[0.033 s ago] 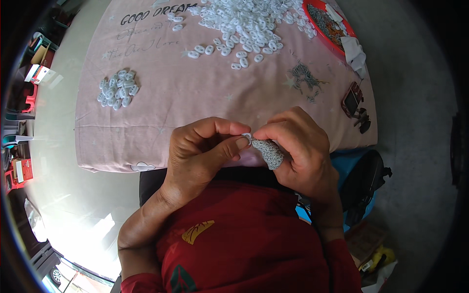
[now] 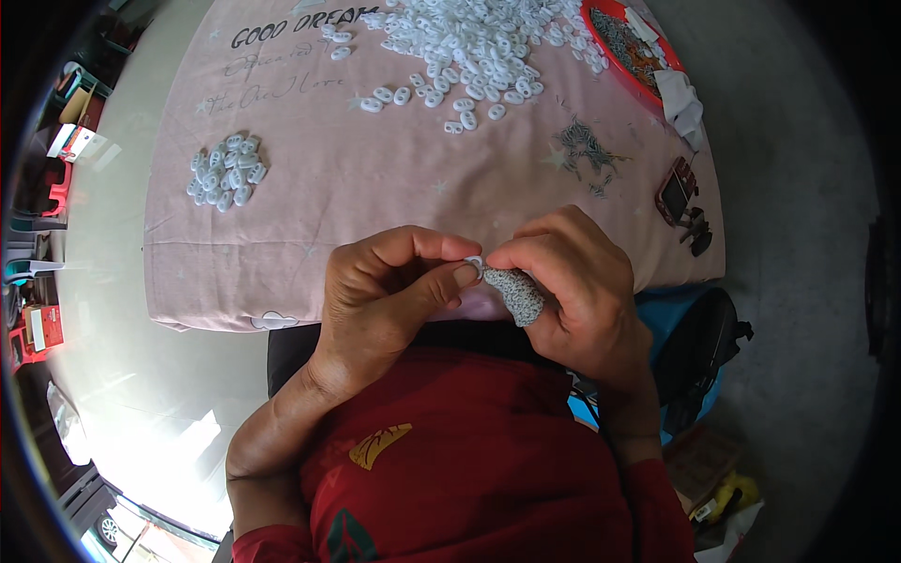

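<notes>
Above my lap, at the table's front edge, my left hand pinches a small white plastic piece between thumb and forefinger. My right hand meets it from the right, its fingertips closed against the piece's edge. A grey speckled fabric cover sits over the right thumb. Whatever lies between the right fingertips is too small or hidden to make out. Farther off, a large heap of white oval two-holed pieces spreads over the table. A smaller pile of like pieces lies to the left.
A pink printed cloth covers the table. Small grey metal pins or screws lie scattered at the right. Behind them stands a red tray holding more metal bits and white cloth. A dark phone rests by the right edge, beside small dark objects.
</notes>
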### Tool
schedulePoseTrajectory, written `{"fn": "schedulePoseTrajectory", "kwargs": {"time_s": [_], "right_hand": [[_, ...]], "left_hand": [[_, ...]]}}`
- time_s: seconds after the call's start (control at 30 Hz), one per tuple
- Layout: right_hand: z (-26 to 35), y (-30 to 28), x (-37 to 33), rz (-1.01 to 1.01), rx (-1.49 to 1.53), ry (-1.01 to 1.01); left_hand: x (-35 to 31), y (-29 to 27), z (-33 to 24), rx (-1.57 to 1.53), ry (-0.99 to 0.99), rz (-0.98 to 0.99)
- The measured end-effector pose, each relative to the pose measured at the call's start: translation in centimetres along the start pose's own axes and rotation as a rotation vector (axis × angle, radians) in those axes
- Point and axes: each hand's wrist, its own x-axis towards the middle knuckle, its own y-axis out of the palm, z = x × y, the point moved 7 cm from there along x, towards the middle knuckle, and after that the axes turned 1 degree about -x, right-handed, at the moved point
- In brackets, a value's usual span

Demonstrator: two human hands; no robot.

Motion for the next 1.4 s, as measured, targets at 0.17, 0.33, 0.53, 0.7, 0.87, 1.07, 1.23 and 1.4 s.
{"fn": "schedulePoseTrajectory", "kwargs": {"time_s": [0.17,0.33,0.53,0.7,0.87,1.07,1.23,1.4], "right_hand": [[0.9,-0.1,0.2,0.058,-0.104,-0.016],[0.7,1.0,0.8,0.156,-0.158,-0.001],[0.6,-0.5,1.3,0.042,0.052,0.053],[0.3,-0.6,0.9,0.036,0.089,0.047],[0.1,-0.4,0.9,0.017,0.093,-0.014],[0.5,-0.1,0.8,-0.004,0.091,-0.028],[0.1,0.4,0.7,-0.017,0.124,-0.058],[-0.1,1.0,0.4,0.008,0.21,0.089]], "left_hand": [[-0.1,0.4,0.2,0.017,0.077,0.022],[0.3,-0.5,1.3,-0.082,0.032,0.004],[0.9,-0.9,2.0,-0.199,-0.071,0.038],[0.8,-0.7,2.2,-0.215,-0.071,0.068],[0.7,-0.6,1.9,-0.174,-0.067,0.071],[0.6,-0.2,2.0,-0.172,-0.058,0.075],[0.6,-0.2,2.4,-0.172,-0.023,0.073],[0.4,-0.5,2.9,-0.243,-0.001,0.029]]}}
